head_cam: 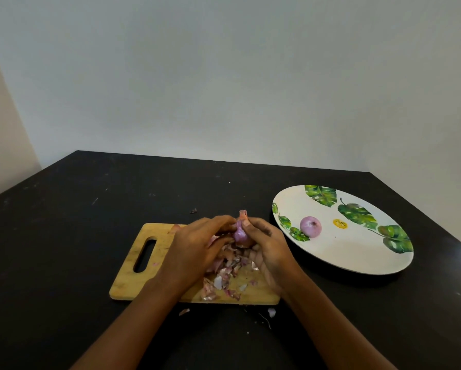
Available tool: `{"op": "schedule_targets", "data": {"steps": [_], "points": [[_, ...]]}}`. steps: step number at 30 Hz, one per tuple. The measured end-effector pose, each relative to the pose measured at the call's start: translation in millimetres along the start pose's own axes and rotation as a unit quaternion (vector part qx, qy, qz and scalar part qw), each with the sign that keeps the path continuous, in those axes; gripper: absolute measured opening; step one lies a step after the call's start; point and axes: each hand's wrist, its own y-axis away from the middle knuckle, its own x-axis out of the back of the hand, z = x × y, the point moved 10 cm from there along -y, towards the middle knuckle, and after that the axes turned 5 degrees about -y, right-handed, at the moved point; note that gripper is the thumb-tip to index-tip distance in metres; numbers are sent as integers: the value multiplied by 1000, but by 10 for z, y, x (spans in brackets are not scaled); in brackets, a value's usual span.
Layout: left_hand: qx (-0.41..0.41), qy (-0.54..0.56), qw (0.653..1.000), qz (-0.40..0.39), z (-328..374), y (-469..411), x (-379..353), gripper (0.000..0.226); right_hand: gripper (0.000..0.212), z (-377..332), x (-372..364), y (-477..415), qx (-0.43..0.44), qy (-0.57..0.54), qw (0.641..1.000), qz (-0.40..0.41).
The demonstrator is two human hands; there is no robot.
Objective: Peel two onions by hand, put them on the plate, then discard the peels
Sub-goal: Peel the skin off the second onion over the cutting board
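Both hands, left hand [197, 244] and right hand [269, 247], grip a half-peeled onion [240, 234] above the cutting board [133, 279]; a peeled onion [310, 227] sits on the plate [357, 257].

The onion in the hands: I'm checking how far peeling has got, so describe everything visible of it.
The small purple onion is held over the wooden cutting board, gripped between the left hand and right hand. Its visible side is glossy purple; a dry pinkish skin flap stands at its top and brownish skin clings underneath, so it looks partly peeled. Fingers hide much of it. Below lie loose peels.
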Motion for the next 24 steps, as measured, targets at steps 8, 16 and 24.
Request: {"op": "schedule_targets", "data": {"steps": [8,16,24], "points": [[33,-14,997,-63,-48,9,-140,24,19,30,16,16,-11,21,1000,20],[34,-39,991,-125,26,30,-327,23,24,6,32,38,-9,28,998,57],[31,-67,991,-108,53,12,-298,29,19,-55,89,95,-34,-200,973,111]]}}
